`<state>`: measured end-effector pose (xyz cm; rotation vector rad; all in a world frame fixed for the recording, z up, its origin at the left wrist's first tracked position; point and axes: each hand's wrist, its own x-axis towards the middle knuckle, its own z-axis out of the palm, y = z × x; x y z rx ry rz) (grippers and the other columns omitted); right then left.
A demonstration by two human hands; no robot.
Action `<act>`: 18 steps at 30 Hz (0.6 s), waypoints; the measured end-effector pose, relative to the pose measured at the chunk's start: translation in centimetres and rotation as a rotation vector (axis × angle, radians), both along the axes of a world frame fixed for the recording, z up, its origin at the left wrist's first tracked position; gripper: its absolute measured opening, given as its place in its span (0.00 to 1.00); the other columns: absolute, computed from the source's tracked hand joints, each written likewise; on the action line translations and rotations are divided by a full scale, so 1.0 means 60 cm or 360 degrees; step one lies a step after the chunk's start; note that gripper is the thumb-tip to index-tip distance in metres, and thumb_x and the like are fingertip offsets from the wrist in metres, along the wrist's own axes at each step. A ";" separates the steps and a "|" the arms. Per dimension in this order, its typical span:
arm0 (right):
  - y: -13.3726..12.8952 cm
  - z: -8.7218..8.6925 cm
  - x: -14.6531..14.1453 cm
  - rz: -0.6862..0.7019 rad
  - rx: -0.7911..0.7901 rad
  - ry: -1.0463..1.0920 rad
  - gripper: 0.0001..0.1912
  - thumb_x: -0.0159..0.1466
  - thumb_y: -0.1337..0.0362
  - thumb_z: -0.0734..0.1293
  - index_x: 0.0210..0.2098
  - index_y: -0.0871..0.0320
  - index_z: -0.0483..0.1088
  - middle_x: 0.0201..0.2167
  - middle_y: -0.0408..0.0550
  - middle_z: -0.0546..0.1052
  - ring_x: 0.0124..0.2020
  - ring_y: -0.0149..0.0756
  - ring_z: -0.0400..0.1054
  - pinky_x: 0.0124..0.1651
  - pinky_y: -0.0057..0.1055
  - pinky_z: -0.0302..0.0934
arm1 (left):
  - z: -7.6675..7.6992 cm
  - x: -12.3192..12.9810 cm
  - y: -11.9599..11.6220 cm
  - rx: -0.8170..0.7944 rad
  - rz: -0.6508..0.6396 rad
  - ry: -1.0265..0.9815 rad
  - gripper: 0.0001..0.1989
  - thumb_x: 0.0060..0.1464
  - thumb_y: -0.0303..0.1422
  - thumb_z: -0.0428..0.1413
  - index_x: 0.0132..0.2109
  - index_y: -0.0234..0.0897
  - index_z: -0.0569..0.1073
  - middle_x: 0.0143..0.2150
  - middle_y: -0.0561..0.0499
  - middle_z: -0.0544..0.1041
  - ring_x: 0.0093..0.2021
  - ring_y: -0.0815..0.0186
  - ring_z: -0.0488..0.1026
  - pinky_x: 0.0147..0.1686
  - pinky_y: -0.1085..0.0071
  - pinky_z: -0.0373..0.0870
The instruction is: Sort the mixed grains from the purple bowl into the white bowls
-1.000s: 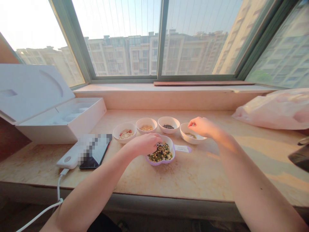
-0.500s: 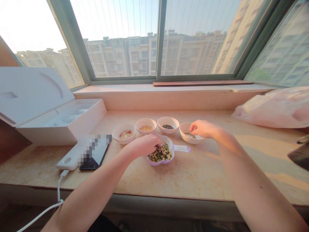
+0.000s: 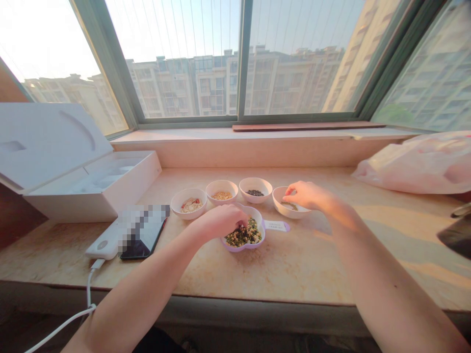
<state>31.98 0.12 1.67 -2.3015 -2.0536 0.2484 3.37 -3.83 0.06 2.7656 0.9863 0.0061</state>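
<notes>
Sill: pale veined marble window sill (image 3: 235, 274)
Left hand (image 3: 219, 221): grip half closed, fingers in mixed beans (image 3: 243, 236) in purple flower-shaped dish (image 3: 243, 249); cannot tell if it holds any
Right hand (image 3: 307, 195): grip almost closed above round white bowl (image 3: 290, 212); held thing too small to tell

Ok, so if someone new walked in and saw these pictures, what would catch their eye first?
The wide green-framed window across the back, with apartment blocks outside, would likely draw the eye first. On the marble-like sill below, the left hand reaches into a purple flower-shaped dish of mixed grains. The right hand is pinched over a white bowl further right.
</notes>
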 end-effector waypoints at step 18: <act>-0.023 0.018 -0.033 -0.0105 0.0175 -0.0008 0.17 0.63 0.51 0.66 0.43 0.52 0.81 0.43 0.55 0.83 0.40 0.48 0.76 0.34 0.36 0.61 | 0.006 -0.015 0.020 -0.0027 0.0229 -0.0500 0.12 0.64 0.29 0.53 0.42 0.39 0.83 0.40 0.49 0.85 0.40 0.64 0.78 0.43 0.70 0.69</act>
